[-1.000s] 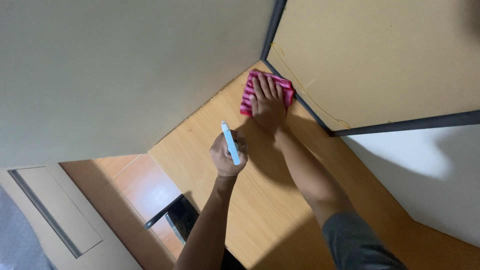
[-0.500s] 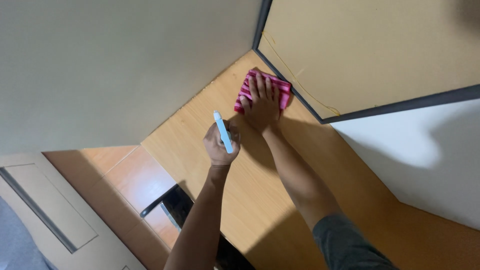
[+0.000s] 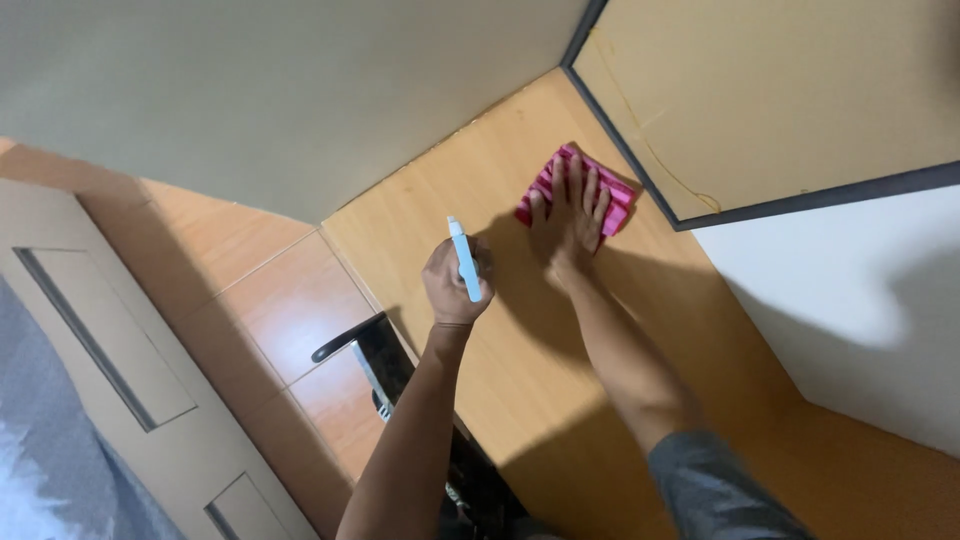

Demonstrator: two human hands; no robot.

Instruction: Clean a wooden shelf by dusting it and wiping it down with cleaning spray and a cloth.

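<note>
Light wooden bench [image 3: 520,350] fills a corner between a plain beige wall [image 3: 280,90] and a dark-framed tan panel [image 3: 780,90], with orange floor tiles [image 3: 260,300] below. Right hand [image 3: 572,215] lies flat, fingers spread, pressing a pink striped cloth [image 3: 610,200] onto the bench just beside the panel's frame. Left hand [image 3: 455,285] is closed around a slim pale blue spray bottle [image 3: 464,260], held upright above the bench. Wiping looks to be under way at the corner; no wet streaks show, so I cannot tell how much is cleaned
</note>
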